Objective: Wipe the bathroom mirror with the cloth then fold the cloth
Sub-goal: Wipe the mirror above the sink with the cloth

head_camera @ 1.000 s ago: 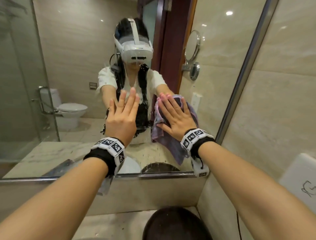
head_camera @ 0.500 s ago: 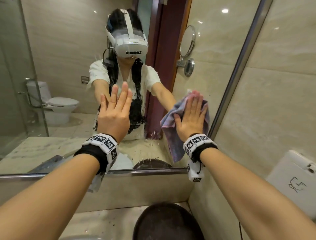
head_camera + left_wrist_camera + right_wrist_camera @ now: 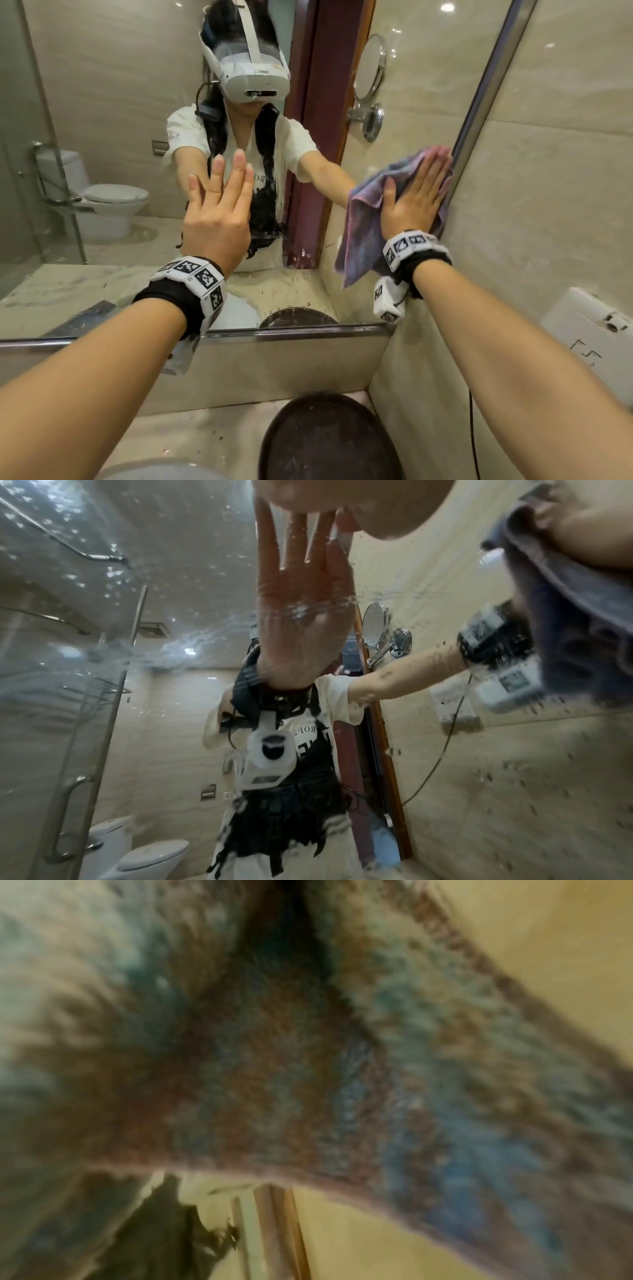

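Observation:
The bathroom mirror [image 3: 102, 102] fills the wall ahead, with water streaks and drops on its lower glass. My right hand [image 3: 416, 198] lies flat, fingers straight, and presses a purple-blue cloth [image 3: 363, 219] against the glass at the mirror's right edge, beside the metal frame [image 3: 486, 85]. The cloth hangs in loose folds below my palm and fills the blurred right wrist view [image 3: 308, 1069]. My left hand [image 3: 219, 209] rests flat on the glass near the middle, fingers straight and spread, holding nothing. Its reflection shows in the left wrist view [image 3: 301, 610].
A tiled side wall [image 3: 548, 205] meets the mirror on the right and bears a white box [image 3: 592, 335]. A dark round bowl [image 3: 325, 442] sits on the stone counter [image 3: 191, 435] below. The mirror reflects a toilet, a glass shower door and a round shaving mirror.
My right hand has slid the cloth to the right and slightly up across the glass, from the middle to the mirror's right edge. My left hand has stayed pressed in place.

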The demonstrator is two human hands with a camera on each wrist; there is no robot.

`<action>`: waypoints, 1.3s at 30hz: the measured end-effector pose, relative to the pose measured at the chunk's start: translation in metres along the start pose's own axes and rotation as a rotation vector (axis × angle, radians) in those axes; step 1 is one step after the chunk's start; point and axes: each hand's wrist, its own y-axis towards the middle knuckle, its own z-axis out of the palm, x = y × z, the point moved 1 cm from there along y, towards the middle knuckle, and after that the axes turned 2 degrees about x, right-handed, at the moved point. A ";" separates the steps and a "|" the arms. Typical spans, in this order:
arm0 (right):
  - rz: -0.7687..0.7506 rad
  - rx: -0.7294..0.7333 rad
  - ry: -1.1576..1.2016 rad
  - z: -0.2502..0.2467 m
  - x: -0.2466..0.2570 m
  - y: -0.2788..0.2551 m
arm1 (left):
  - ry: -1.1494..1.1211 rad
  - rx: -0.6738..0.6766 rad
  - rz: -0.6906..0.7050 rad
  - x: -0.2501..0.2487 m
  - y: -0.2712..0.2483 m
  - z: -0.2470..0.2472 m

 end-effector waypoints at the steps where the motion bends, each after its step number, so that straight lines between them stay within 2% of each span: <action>1: 0.005 0.033 -0.004 0.007 -0.004 -0.012 | 0.003 -0.001 -0.002 0.000 0.000 0.000; 5: 0.019 0.196 -0.036 0.037 -0.003 -0.069 | 0.003 -0.004 0.003 -0.001 -0.001 0.003; 8: -0.113 0.228 -0.081 0.051 0.022 -0.094 | 0.008 -0.017 0.017 0.000 -0.002 0.004; 10: -0.279 0.223 -0.060 0.048 0.044 -0.085 | 0.009 -0.030 0.034 0.001 -0.002 0.005; 13: -0.528 0.124 -0.098 0.027 0.063 -0.050 | 0.013 -0.049 0.055 0.003 -0.002 0.005; 15: -0.585 0.128 -0.121 0.014 0.057 -0.029 | 0.023 -0.066 0.059 0.003 -0.002 0.006; 17: -0.490 0.136 -0.102 0.011 0.042 -0.019 | 0.026 -0.072 0.055 0.003 -0.002 0.006; 21: -0.083 0.083 -0.026 0.028 0.007 -0.035 | 0.024 -0.070 0.060 0.006 -0.003 0.007; 27: 0.149 0.142 0.097 0.070 -0.003 -0.107 | 0.070 -0.080 0.085 0.006 -0.004 0.013; 30: 0.109 0.187 0.042 0.080 0.006 -0.124 | 0.083 -0.088 0.096 0.007 -0.005 0.014; 36: -0.292 0.059 -0.080 0.055 -0.023 -0.069 | 0.078 -0.083 0.092 0.006 -0.006 0.015; 39: -0.269 0.067 -0.055 0.047 -0.025 -0.061 | 0.071 -0.070 0.089 0.007 -0.005 0.013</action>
